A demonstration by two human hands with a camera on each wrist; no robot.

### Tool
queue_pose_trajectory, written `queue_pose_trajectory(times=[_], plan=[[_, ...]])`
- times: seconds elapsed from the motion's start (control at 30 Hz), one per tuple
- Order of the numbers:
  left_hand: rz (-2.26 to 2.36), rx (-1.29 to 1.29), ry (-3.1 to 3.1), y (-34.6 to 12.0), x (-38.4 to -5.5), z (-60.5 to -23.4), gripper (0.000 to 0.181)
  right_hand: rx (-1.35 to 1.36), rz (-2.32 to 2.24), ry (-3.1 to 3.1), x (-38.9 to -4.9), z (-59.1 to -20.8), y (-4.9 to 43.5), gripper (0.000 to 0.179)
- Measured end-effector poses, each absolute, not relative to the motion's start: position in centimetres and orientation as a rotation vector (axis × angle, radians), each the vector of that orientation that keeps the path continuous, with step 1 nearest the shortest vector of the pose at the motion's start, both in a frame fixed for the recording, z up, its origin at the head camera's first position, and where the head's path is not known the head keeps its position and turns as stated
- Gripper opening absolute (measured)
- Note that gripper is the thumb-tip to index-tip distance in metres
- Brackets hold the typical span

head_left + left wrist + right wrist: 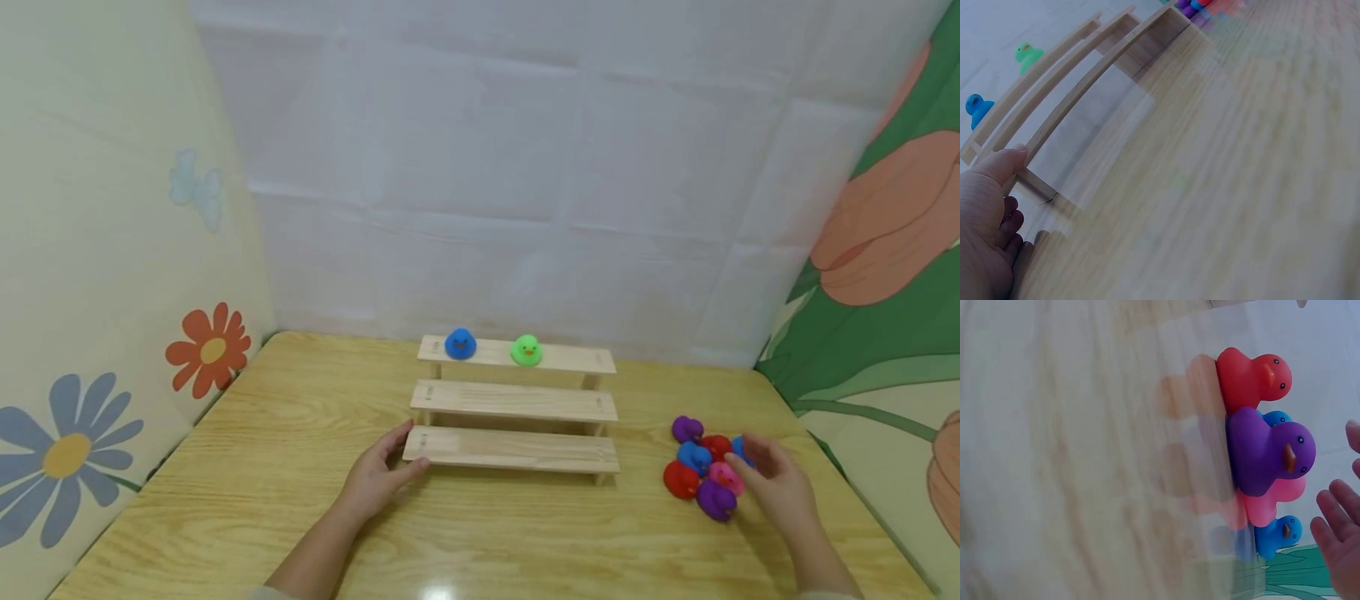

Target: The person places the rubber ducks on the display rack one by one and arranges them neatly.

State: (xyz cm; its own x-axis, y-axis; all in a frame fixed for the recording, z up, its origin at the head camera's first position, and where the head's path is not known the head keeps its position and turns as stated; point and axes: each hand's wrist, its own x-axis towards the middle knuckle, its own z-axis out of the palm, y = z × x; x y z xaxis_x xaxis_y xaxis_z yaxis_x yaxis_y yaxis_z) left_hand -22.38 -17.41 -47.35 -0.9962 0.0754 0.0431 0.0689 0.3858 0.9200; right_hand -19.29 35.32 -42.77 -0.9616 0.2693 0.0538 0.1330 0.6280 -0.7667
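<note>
A three-tier wooden step shelf (510, 451) stands mid-table, with a blue rubber duck (461, 344) and a green rubber duck (527, 351) on its top tier. My left hand (372, 482) grips the left end of the lowest tier, thumb (1007, 161) at the front edge. To the right lies a cluster of rubber ducks in purple, red, blue and pink. Beside this cluster my right hand (783, 490) hovers with fingers loosely extended, holding nothing. Its fingers are close to the pink duck (726, 477), the front purple duck (1266, 451) and a blue duck (1277, 535).
A wood-grain table (480, 542) carries everything. Behind it hangs a creased white cloth (495, 167). Flower-printed panels flank the table, with an orange flower (212, 350) on the left and large tulips (892, 225) on the right.
</note>
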Motion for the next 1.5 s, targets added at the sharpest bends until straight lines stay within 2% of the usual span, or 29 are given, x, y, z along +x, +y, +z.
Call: queue_pose_trajectory(times=[0.27,0.63,0.93,1.5], plan=[[1.740,0.140,2.608,-17.4,-22.4,-47.4,0.077,-0.419,1.276,-2.743,-19.1,-43.7,36.0,0.069],[1.719,0.128,2.626,-17.4,-22.3,-47.3,0.077,-0.623,1.883,-2.494,-19.1,-45.4,35.6,0.089],[1.701,0.108,2.639,-17.3,-22.3,-47.1,0.077,-0.586,1.652,-2.605,-19.3,-46.3,35.8,0.086],[1.716,0.110,2.635,-17.3,-22.4,-47.2,0.077,-0.595,1.507,-2.683,-19.5,-46.0,35.7,0.080]])
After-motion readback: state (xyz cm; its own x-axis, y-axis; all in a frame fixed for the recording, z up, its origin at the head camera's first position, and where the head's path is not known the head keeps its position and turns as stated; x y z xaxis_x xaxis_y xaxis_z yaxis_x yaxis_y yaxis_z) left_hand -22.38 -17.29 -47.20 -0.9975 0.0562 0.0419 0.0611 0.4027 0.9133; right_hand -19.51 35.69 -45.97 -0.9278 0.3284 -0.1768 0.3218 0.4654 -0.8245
